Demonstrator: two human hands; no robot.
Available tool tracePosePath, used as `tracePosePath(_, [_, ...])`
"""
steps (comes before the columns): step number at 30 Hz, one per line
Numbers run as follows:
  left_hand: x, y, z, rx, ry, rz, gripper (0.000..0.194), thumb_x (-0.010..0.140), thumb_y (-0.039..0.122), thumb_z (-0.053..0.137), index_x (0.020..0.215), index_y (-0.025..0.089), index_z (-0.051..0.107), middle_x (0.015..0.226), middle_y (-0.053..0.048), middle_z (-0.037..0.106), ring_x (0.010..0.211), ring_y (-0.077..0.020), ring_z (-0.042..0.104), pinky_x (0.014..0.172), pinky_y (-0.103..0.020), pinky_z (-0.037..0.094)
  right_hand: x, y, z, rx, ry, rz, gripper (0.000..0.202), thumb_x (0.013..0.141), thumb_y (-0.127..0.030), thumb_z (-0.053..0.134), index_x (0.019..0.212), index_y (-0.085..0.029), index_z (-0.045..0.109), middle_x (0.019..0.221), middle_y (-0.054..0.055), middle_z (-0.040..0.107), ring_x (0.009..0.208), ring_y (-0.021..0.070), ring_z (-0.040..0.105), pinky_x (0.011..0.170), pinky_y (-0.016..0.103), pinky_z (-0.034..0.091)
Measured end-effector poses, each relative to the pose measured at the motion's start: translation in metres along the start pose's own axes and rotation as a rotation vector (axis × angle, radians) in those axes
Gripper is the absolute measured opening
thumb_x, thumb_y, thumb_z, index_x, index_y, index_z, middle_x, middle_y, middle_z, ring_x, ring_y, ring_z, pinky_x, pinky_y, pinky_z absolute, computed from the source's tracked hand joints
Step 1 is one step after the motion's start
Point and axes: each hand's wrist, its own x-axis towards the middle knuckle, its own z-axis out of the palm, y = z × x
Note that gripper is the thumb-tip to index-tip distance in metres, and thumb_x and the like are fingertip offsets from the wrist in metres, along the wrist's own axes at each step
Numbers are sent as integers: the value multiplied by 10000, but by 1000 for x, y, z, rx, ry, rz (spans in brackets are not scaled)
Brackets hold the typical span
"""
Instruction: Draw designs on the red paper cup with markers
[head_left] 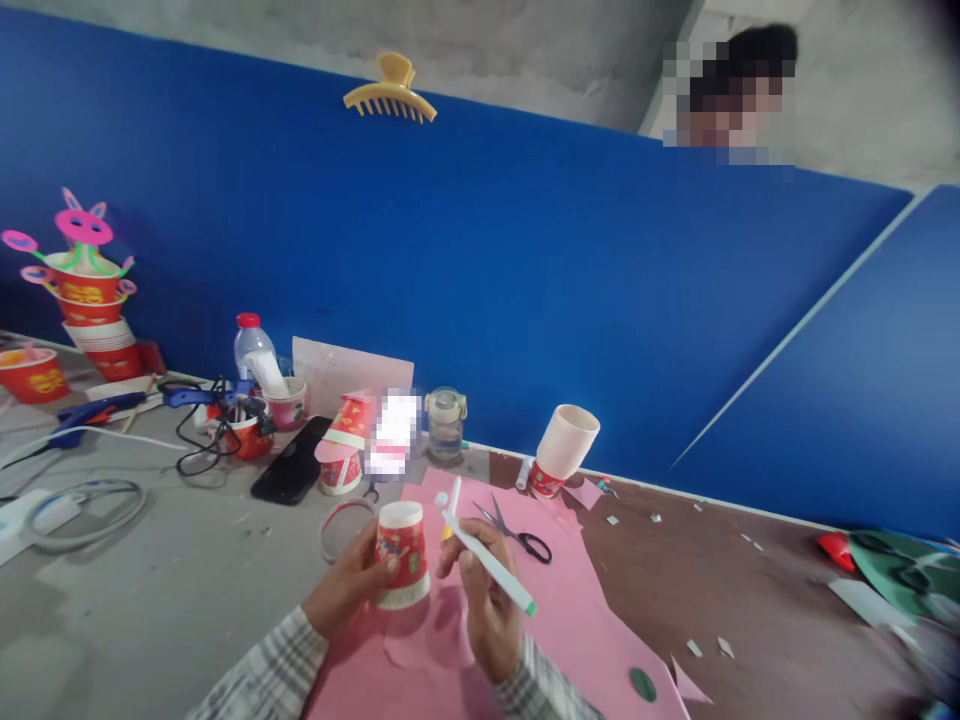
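My left hand grips a red paper cup with a white base, held upside down above pink paper. To its right, my right hand has its fingers wrapped round a white pen with a green end, which slants across the fingers. A small yellow and white item stands upright by my right fingertips; what holds it is unclear. Black scissors lie slightly open on the pink paper, beyond my right hand. A roll of tape lies left of the cup.
Stacked cups, a glass jar and a black phone stand or lie farther back. Glue guns and cables are at left, near a cup figure. Paper scraps dot the right side. A person is behind the blue partition.
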Motion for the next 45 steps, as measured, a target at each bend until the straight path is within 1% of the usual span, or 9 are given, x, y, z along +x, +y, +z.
tracePosePath(5, [1,-1,0,-11,51,-20,635,479,435,797,1031,231,558,896,-41,656,854,-279,579,736,-384,483,-7,18,3,-173,-1,-69,229,861,-344,442,874,-231,641,749,35,633,687,247,618,621,345,503])
tracePosePath(8, [0,1,0,-57,71,-59,667,462,414,813,1049,231,554,930,-54,661,899,-306,573,758,-411,483,-13,30,5,-181,13,-141,237,869,-325,431,988,-243,620,891,63,652,818,278,630,687,374,512])
tracePosePath(10, [-1,2,0,-110,79,-76,676,466,402,814,1065,236,549,950,-63,663,921,-318,573,772,-422,482,-18,38,7,-136,76,-180,244,874,-320,424,1038,-256,592,933,67,656,864,285,632,732,392,513])
tracePosePath(13, [-3,0,-1,-185,102,-83,653,504,399,793,1087,252,539,974,-68,669,940,-324,579,805,-432,476,-23,43,9,-177,44,-136,249,868,-286,434,1071,-245,572,991,78,642,921,295,619,784,410,504])
tracePosePath(21, [-3,-9,-9,-213,218,-102,634,484,445,775,1051,246,572,977,-60,684,915,-324,600,805,-421,490,-18,24,6,-293,-35,-88,276,798,-198,516,1070,-238,534,959,60,619,858,274,630,752,374,522])
tracePosePath(27, [-4,-2,-4,-293,171,-118,638,512,433,766,1076,224,554,978,-90,679,897,-327,606,734,-411,516,-20,34,6,-321,-73,-138,362,759,-138,563,1097,-251,503,981,58,612,883,276,616,772,377,502])
tracePosePath(33, [-3,-5,-4,-195,146,-108,605,506,480,766,1020,218,585,936,-91,687,902,-328,603,718,-387,517,-26,29,6,-205,-34,-120,214,812,-234,509,1016,-265,565,920,53,620,894,302,618,742,399,509])
tracePosePath(37, [-3,1,4,-145,140,-84,618,496,543,747,989,202,595,848,-90,696,828,-320,624,691,-402,517,-28,16,4,-186,-181,-157,272,840,-280,485,1110,-275,521,939,66,612,909,314,609,754,432,508])
tracePosePath(45, [-6,3,7,0,156,-24,544,540,551,709,951,211,604,812,-56,681,780,-287,620,680,-385,514,-22,10,-2,-192,-264,-231,307,866,-371,419,1143,-294,528,911,69,597,778,291,623,636,423,553])
